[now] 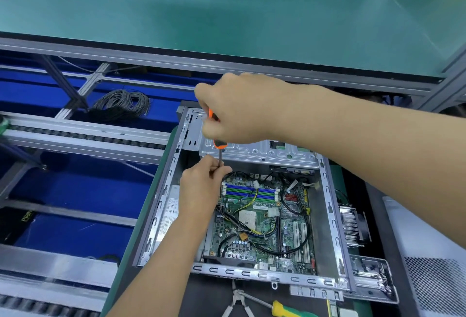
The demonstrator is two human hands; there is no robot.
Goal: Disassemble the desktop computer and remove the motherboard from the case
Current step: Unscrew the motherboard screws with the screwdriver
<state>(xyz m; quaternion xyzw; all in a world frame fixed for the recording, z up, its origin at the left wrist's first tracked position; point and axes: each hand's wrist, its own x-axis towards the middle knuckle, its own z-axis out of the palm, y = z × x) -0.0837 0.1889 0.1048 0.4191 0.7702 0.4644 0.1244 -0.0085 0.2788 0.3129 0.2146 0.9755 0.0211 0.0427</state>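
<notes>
Fingers of my right hand point(234, 109) wrap the orange-handled screwdriver point(219, 140); my left hand point(201, 185) pinches its metal shaft above the green motherboard point(264, 223).

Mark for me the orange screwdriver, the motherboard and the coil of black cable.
orange screwdriver point(220, 143): head view, lower end of its handle.
motherboard point(267, 234): head view, green board near its middle.
coil of black cable point(121, 104): head view, middle of the bundle.

Only "PRIN" in yellow letters reads, on a dark box point(25, 218) at the left edge; the silver power supply's white label point(171, 209) is too small to read.
</notes>
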